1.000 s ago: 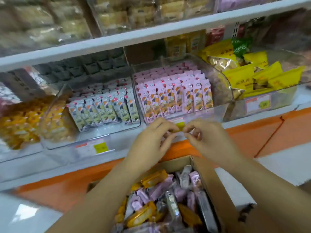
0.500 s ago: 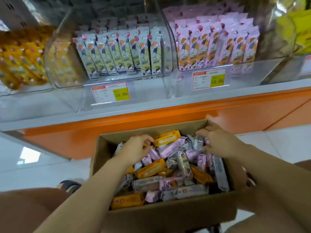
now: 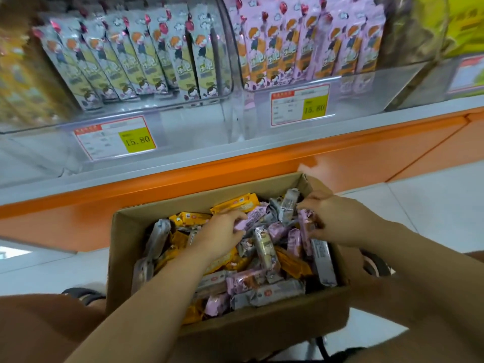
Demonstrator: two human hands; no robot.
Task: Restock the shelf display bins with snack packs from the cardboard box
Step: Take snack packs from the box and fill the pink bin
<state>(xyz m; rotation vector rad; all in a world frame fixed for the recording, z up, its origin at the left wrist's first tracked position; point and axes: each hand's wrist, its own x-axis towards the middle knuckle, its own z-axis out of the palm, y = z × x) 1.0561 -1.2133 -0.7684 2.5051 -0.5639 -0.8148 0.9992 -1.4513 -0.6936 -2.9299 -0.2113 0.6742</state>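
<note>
An open cardboard box (image 3: 123, 247) sits low in front of me, full of mixed pink, grey and yellow snack packs. My left hand (image 3: 220, 234) is down in the middle of the box, its fingers curled over a pink pack (image 3: 252, 218). At the box's far right, my right hand (image 3: 332, 218) pinches another pink pack (image 3: 305, 221). Above stand two clear shelf bins: one with upright grey packs (image 3: 146, 56), one with upright pink packs (image 3: 309, 40).
An orange shelf base (image 3: 235, 169) runs behind the box. Two price tags reading 15.80 (image 3: 115, 140) (image 3: 300, 104) hang on the bin fronts. Bins of yellow goods (image 3: 463, 24) flank the two bins. White floor tiles (image 3: 432, 205) lie to the right. My knee (image 3: 39, 328) is at lower left.
Both hands came down from the pink bin's front into the box. The view tilted down and closer. My left hand moved right onto a pink pack; my right hand closed on another.
</note>
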